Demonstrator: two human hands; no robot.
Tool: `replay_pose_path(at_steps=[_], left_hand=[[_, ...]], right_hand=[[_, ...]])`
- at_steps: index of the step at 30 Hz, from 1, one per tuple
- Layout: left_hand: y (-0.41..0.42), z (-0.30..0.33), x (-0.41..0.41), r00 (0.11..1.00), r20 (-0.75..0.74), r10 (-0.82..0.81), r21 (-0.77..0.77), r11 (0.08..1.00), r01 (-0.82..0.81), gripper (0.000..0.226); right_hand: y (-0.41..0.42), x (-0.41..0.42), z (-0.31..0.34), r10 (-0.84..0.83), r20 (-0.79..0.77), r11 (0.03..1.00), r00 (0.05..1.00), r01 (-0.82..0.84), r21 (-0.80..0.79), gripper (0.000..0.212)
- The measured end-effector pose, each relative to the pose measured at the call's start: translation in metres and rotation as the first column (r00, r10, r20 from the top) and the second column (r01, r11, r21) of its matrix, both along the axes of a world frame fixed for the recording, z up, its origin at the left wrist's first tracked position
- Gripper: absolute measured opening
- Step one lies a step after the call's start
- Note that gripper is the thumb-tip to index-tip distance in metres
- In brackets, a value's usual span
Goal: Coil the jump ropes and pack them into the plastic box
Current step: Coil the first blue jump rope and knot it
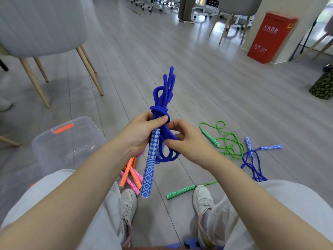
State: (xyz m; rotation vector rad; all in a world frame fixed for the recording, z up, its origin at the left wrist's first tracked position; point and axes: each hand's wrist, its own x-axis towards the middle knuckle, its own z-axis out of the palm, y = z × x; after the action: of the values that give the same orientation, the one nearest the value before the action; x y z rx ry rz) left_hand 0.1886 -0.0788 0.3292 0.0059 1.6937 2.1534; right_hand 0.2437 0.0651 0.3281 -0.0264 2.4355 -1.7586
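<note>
Biggest thing first: the clear plastic box (59,141) with the orange latch sits on the floor down-left of the grip, nothing touching it. The blue jump rope (163,98) is bundled and held upright mid-frame, loops sticking up above the grip and a wrap knotted just over it. Left hand (139,132) is wrapped around the bundle with its thumb pressed on the cord, and the patterned blue handle (150,166) hangs straight down below it. Right hand (185,139) pinches a loop of the same cord just right of the grip. Green rope (229,145) lies loose on the floor off to the right, a second blue rope (254,159) beyond it. Orange and pink handles (131,175) sit below-left.
</note>
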Motion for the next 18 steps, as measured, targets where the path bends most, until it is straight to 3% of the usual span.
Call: replay_pose_path(at_steps=[6,13,18], left_hand=[[-0.001,0.001,0.000,0.999,0.004,-0.049,-0.033,0.998,0.050,0.016],[-0.007,0.005,0.003,0.987,-0.064,-0.149,-0.252,0.959,0.129,0.021],[-0.010,0.009,0.006,0.981,-0.011,-0.193,-0.213,0.959,0.187,0.017]], right_hand=[[0.011,-0.003,0.009,0.007,0.041,0.997,0.999,-0.004,-0.073,0.028],[0.018,-0.004,0.008,0.038,0.096,0.995,0.995,-0.029,-0.099,0.028],[0.019,-0.004,0.004,0.055,0.147,0.993,0.988,-0.038,-0.116,0.032]])
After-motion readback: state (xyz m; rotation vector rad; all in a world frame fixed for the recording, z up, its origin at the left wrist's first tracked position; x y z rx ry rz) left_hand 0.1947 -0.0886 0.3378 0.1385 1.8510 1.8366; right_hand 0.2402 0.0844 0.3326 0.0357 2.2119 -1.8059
